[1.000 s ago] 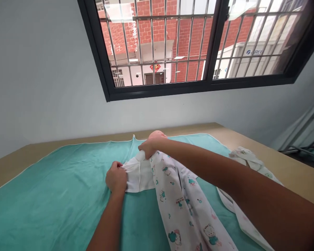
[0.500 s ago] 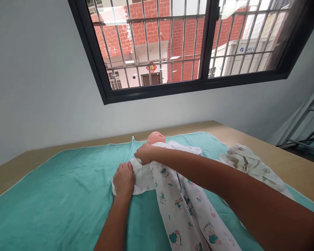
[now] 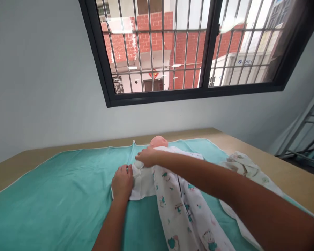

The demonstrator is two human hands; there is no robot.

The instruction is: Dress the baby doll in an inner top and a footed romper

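A baby doll [image 3: 158, 141] lies on its back on a teal towel [image 3: 54, 195], dressed in a white printed sleepsuit [image 3: 180, 205]. One white sleeve [image 3: 143, 181] of the suit spreads to the left. My left hand [image 3: 122, 181] rests on the sleeve's outer end with its fingers curled over the cloth. My right hand [image 3: 146, 157] reaches across the doll's chest and pinches the sleeve near the shoulder. The doll's arm is hidden inside the cloth.
The towel covers a wooden table [image 3: 290, 174] that stands against a grey wall below a barred window [image 3: 188, 52]. A second crumpled printed garment [image 3: 244, 169] lies to the right of the doll. A metal frame [image 3: 308, 139] stands at the far right.
My left hand has moved from pulling the sleeve's edge to lying on top of it. My right hand has stayed at the doll's shoulder. The camera view has shifted a little.
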